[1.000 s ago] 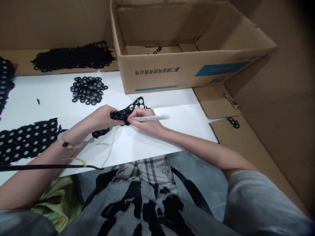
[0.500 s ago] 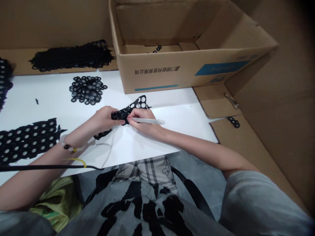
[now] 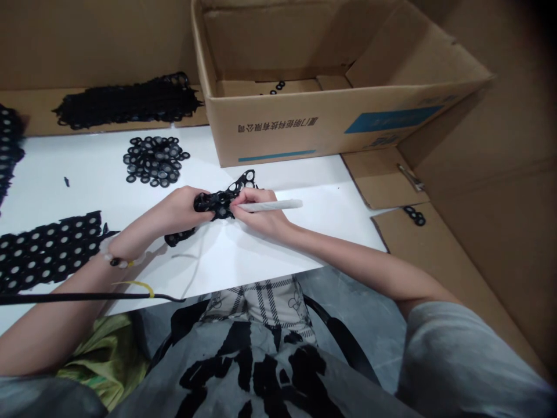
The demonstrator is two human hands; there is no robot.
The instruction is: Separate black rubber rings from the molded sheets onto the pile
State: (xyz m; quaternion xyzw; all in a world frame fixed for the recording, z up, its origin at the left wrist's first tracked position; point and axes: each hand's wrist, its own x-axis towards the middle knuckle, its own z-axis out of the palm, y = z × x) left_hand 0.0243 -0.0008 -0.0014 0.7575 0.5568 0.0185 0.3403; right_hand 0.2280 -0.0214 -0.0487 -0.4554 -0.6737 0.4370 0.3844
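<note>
My left hand (image 3: 188,208) is closed on a bent black sheet with rows of round holes (image 3: 221,203), held just over the white tabletop. In my right hand (image 3: 260,210) is a white pen-like tool (image 3: 278,205), gripped like a pencil with its rear end pointing right. Its tip is hidden at the sheet, where my right fingers touch. Beyond my left hand lies a pile of small black rings (image 3: 154,161). A flat black perforated sheet (image 3: 52,249) rests to the left of my left wrist.
A large open cardboard box (image 3: 278,125) stands at the back, a few rings inside. Stacked black sheets (image 3: 128,101) lie at the back left. Several joined rings (image 3: 414,216) sit on cardboard at right. A black cable (image 3: 87,297) crosses the front left.
My right hand and the white tool have shifted slightly right, the tool now lying more level. The held sheet has bunched and folded a little more in my left hand.
</note>
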